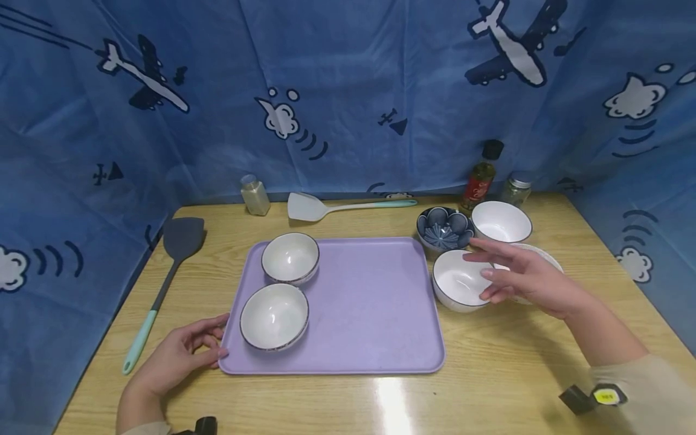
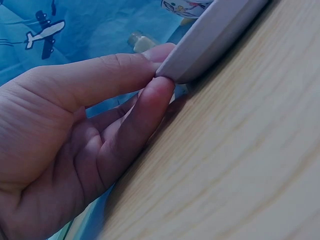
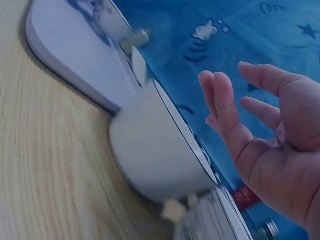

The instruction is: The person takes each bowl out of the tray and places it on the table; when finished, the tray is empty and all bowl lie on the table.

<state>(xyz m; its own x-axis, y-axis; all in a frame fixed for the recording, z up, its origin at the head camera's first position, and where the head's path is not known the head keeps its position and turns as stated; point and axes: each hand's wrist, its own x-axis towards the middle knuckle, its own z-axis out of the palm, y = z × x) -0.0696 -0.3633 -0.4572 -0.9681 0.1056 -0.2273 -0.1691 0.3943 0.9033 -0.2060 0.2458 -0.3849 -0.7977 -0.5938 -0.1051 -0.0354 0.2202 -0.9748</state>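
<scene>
A lilac tray (image 1: pixel 375 302) lies on the table with two white bowls, one bowl (image 1: pixel 290 258) behind the other bowl (image 1: pixel 274 317), on its left side. My left hand (image 1: pixel 182 350) pinches the tray's left edge between thumb and finger; the left wrist view shows the thumb and a finger on the tray's rim (image 2: pixel 215 37). Over the white bowl with a dark rim (image 1: pixel 454 281), right of the tray, my right hand (image 1: pixel 524 278) hovers with fingers spread. Nothing is in its grasp in the right wrist view, where that bowl (image 3: pixel 150 145) stands below the fingers. The hand partly hides another white bowl (image 1: pixel 546 257).
Behind these stand a dark blue patterned bowl (image 1: pixel 443 229) and a white bowl (image 1: pixel 501 222). A red-labelled bottle (image 1: pixel 478 181) and lidded jar (image 1: pixel 515 190) are at the back right. A white turner (image 1: pixel 310 207), shaker (image 1: pixel 255 196) and dark turner (image 1: pixel 183 240) lie or stand farther left.
</scene>
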